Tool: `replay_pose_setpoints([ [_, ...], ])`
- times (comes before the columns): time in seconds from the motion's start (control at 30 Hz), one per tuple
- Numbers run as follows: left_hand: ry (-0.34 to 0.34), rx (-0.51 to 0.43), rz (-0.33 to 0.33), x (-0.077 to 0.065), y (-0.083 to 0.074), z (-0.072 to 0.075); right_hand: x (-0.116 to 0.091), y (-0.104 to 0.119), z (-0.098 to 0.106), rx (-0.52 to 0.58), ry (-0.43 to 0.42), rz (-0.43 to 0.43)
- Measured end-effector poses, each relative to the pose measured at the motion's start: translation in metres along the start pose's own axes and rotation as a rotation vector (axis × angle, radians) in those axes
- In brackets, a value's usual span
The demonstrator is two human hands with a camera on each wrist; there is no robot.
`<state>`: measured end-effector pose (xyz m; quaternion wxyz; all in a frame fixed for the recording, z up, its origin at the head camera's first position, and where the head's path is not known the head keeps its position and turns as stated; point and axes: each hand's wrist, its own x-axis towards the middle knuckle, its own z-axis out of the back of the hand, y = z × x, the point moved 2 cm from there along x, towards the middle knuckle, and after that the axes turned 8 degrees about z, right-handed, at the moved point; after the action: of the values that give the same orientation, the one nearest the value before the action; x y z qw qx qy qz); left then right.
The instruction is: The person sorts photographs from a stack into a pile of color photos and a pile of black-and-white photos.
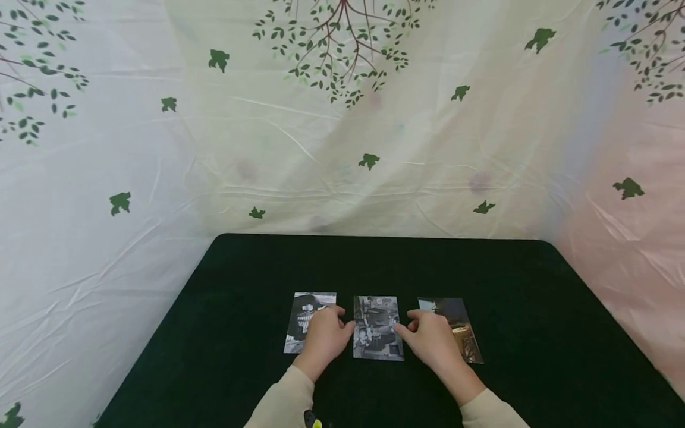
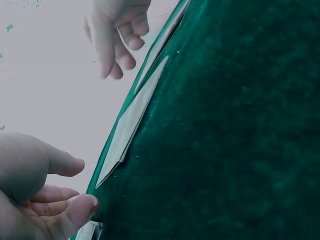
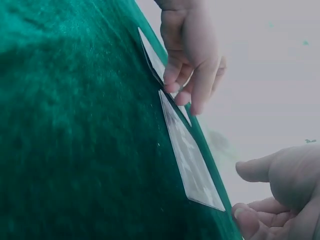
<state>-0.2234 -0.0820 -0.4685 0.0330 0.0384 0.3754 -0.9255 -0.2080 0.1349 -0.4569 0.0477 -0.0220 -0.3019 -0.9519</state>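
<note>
Three picture cards lie in a row on a dark green cloth. The middle card [image 1: 377, 328] bears a black-and-white photo. My left hand [image 1: 325, 334] hovers at its left edge, thumb and forefinger apart, partly covering the black-and-white left card [image 1: 297, 327]. Opposite, my right hand [image 1: 432, 339] is by the middle card's right edge and hides part of the right card [image 1: 469, 342], which has a brown and grey picture. In the left wrist view a gap shows between my fingers and the middle card [image 2: 131, 127]. The right wrist view likewise shows nothing between my right thumb and fingers.
The green-covered table [image 1: 241, 267] has rounded far corners. Behind it and along both sides hangs a pale fabric curtain [image 1: 321, 178] printed with leafy branches and green leaf shapes. A small black and yellow item [image 1: 312, 419] shows by my left sleeve.
</note>
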Motion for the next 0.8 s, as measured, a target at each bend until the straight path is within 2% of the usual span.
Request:
replay_pose_setpoints([
  [0.27, 0.042, 0.005, -0.019, -0.003, 0.002, -0.004, 0.005, -0.002, -0.014, 0.004, 0.051, -0.046],
  [0.53, 0.118, -0.032, -0.005, -0.008, -0.002, -0.009, 0.002, -0.001, -0.018, 0.014, 0.09, -0.041],
  [0.8, 0.095, -0.02, -0.029, -0.006, 0.0, -0.013, 0.003, -0.002, -0.021, 0.013, 0.087, -0.04],
])
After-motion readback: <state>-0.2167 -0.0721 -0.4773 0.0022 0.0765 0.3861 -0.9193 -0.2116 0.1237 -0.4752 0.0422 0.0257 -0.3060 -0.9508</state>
